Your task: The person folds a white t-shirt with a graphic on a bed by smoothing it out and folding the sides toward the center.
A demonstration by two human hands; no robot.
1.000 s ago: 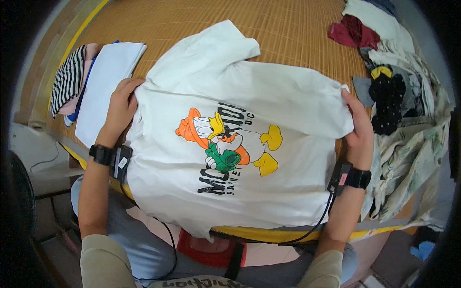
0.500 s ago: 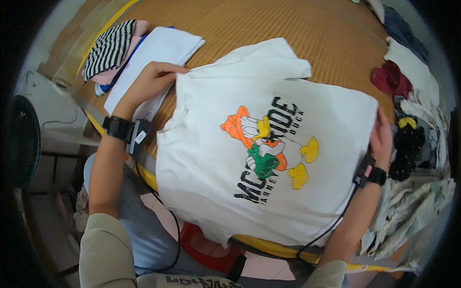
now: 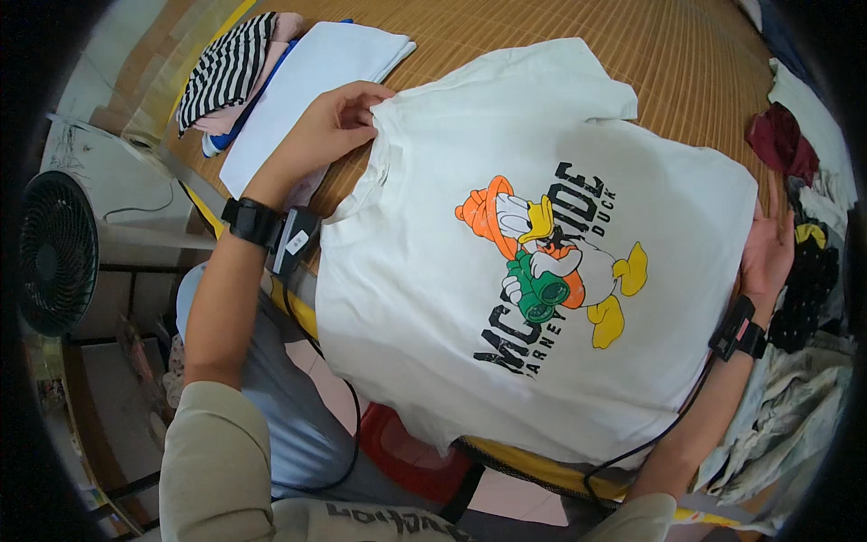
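Observation:
A white T-shirt (image 3: 424,298) lies spread on the brown slatted mat, its collar to the left and its hem to the right. It bears a cartoon duck with an orange hat and green binoculars, beside black lettering. At the upper end of the collar, by the shoulder, my left hand (image 3: 348,122) is closed, its fingertips on the shirt's edge. Beside the hem at the right is my right hand (image 3: 768,257), fingers stretched out and slightly apart, touching the shirt's edge. Both wrists wear black straps with small boxes and cables.
Folded white cloth (image 3: 307,90) and a striped black-and-white garment (image 3: 230,72) are stacked at the far left. Loose clothes (image 3: 786,425) and a dark red garment (image 3: 781,143) line the right side. A black fan (image 3: 59,253) stands left, and a red stool (image 3: 411,456) is below the mat's edge.
The whole scene has shifted right in view. My left hand's fingers have curled closer to the collar, and my right hand's fingers have come out straighter beside the hem.

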